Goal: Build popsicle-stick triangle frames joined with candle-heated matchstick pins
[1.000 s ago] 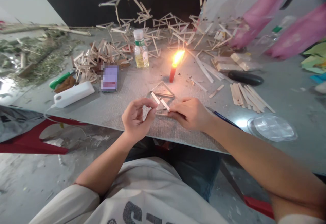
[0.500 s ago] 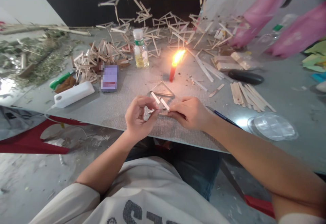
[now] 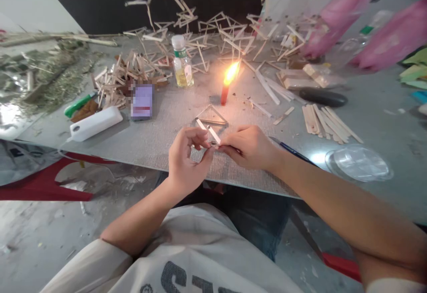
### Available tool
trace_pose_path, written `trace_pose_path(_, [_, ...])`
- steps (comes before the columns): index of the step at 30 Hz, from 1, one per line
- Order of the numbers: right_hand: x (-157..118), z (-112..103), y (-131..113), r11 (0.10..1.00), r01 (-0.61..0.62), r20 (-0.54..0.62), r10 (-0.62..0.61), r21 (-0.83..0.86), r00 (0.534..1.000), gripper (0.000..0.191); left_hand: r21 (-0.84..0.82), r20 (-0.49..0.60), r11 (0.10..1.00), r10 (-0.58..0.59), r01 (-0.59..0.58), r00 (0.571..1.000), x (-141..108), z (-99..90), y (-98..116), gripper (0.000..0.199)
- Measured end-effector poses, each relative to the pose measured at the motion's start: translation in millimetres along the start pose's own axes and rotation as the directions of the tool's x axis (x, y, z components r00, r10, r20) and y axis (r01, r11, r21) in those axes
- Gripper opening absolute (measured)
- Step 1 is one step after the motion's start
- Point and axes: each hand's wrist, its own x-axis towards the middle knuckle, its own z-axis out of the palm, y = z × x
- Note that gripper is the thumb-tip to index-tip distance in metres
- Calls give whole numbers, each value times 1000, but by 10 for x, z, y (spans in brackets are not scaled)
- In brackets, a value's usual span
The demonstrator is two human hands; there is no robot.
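Between my hands is a small frame of pale wooden sticks (image 3: 214, 134), near the table's front edge. My right hand (image 3: 248, 147) pinches its right side between thumb and fingers. On the other side, my left hand (image 3: 190, 159) has its thumb and fingertips closed on the frame's lower left part; the exact grip is partly hidden. Just beyond the fingers a triangle of sticks (image 3: 218, 112) lies on the table. Behind it stands a lit red candle (image 3: 224, 95) with a tall flame leaning right.
Left of the candle stand a bottle of yellow liquid (image 3: 183, 68), a purple box (image 3: 142, 102), a white device (image 3: 96, 124) and a stick pile (image 3: 123, 77). Rightward lie loose sticks (image 3: 328, 122), a black object (image 3: 323, 98), a pen (image 3: 293, 150) and a clear plastic lid (image 3: 362, 163).
My left hand has moved slightly right, its thumb closer to my right fingertips. The small stick frame and my right hand have barely moved. The camera view has shifted a little.
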Motion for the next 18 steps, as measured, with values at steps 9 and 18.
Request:
trace_pose_path(9, [-1, -5, -1, 1000, -5, 28, 6, -7, 1000, 19, 11, -25, 998, -64, 65, 998, 29, 24, 70, 40])
trace_pose_path(18, [-26, 9, 10, 1000, -2, 11, 2, -8, 1000, 17, 17, -35, 997, -70, 70, 997, 45, 5, 25, 40])
